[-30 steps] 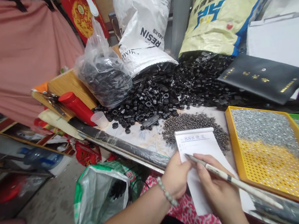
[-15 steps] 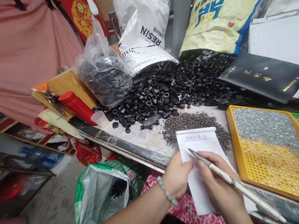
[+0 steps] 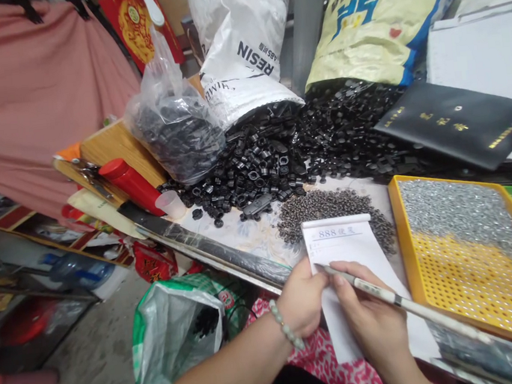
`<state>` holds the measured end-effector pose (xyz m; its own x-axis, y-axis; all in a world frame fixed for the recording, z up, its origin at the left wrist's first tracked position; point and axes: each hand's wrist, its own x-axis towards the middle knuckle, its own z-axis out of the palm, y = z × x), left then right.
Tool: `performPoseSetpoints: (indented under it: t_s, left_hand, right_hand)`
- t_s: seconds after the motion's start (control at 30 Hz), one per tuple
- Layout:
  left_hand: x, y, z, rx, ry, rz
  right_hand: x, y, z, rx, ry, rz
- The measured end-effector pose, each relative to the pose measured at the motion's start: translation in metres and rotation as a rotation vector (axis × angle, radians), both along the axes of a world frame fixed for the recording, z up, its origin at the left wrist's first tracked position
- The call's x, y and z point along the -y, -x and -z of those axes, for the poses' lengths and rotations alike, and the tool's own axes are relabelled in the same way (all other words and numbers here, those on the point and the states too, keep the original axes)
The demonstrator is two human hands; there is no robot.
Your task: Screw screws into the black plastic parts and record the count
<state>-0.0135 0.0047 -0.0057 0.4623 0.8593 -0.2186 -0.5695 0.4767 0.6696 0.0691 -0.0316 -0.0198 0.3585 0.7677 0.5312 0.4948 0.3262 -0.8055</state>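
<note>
A white notepad (image 3: pixel 340 244) with "888" printed at its head lies at the table's front edge, a little writing near its upper left. My left hand (image 3: pixel 303 299) grips the pad's left edge, thumb on top. Wrapped round a white pen (image 3: pixel 397 299) with a grey grip, my right hand (image 3: pixel 370 320) rests on the pad, and the pen's tip is at the paper near the left thumb. Behind the pad spreads a pile of small dark metal parts (image 3: pixel 325 203).
To the right stands a yellow perforated tray (image 3: pixel 453 269) of small silver pieces. Black plastic parts (image 3: pixel 254 174) are heaped at the back, under a white sack (image 3: pixel 243 54). A red bottle (image 3: pixel 131 184) and a plastic cup (image 3: pixel 171 205) stand left. Below, a green-white bag (image 3: pixel 170 339) hangs open.
The pen tip has moved slightly down and left on the pad, with my right hand following. My left hand keeps its hold. The view has shifted slightly.
</note>
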Motion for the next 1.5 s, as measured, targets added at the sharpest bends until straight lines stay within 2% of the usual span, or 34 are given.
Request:
performPoseSetpoints:
  t_s: [0.73, 0.9, 1.03, 1.17, 1.5]
  left_hand:
    - [-0.0004, 0.0007, -0.0006, -0.01, -0.063, 0.008]
    - [0.0012, 0.0003, 0.0009, -0.048, -0.087, -0.045]
    - [0.0027, 0.0007, 0.0021, -0.046, -0.058, -0.04]
    - [0.0046, 0.0001, 0.0018, -0.025, -0.066, -0.037]
    - [0.0036, 0.0001, 0.0038, -0.009, -0.041, -0.029]
  right_hand:
    - [-0.0005, -0.0001, 0.0026, 0.056, 0.006, -0.036]
    - [-0.0015, 0.0001, 0.0022, 0.054, -0.01, -0.04]
    - [0.0026, -0.0016, 0.0023, -0.039, -0.006, 0.039]
    - [0.0064, -0.0021, 0.0046, -0.039, 0.011, 0.114]
    - [0.0051, -0.0023, 0.0056, -0.004, 0.012, 0.1]
